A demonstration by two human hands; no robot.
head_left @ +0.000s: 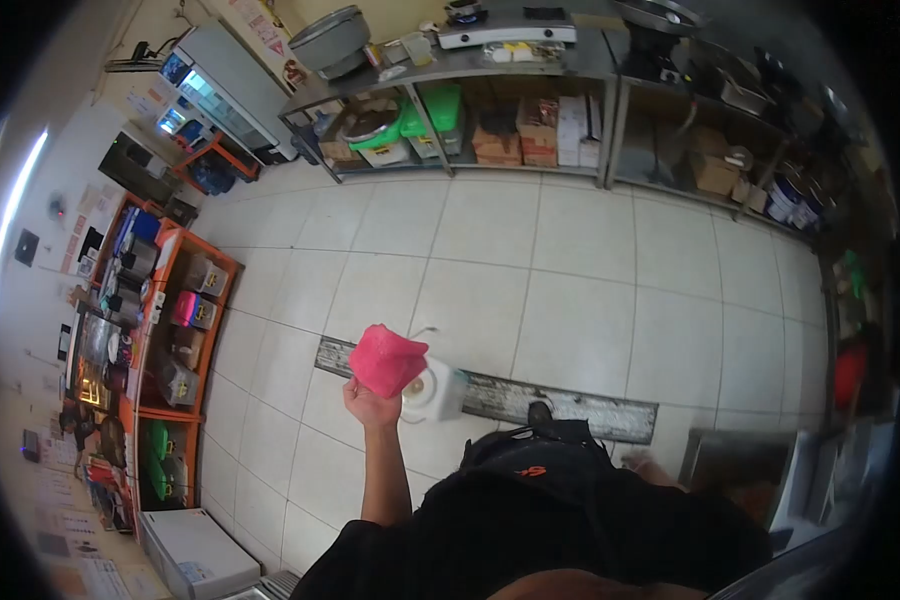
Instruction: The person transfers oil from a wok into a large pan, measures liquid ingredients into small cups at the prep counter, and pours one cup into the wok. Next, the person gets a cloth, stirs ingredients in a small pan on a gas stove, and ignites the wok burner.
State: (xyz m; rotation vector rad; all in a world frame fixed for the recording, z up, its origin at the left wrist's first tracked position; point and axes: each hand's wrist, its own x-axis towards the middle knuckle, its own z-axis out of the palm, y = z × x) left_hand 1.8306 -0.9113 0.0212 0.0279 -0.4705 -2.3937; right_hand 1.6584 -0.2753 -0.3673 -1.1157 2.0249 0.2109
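Head view, left fingers [351,389] gripping cloth [388,362], right fingers [636,462] unclear, wide floor [485,225] before counter [592,55]

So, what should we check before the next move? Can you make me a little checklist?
1. Pink cloth held: ok, it's in the left hand.
2. White container fully in sight: not ok, the cloth hides part of it.
3. Container clear of the drain grate: cannot tell, they overlap in this view.
4. Right hand free: cannot tell, only a bit shows beside the apron.
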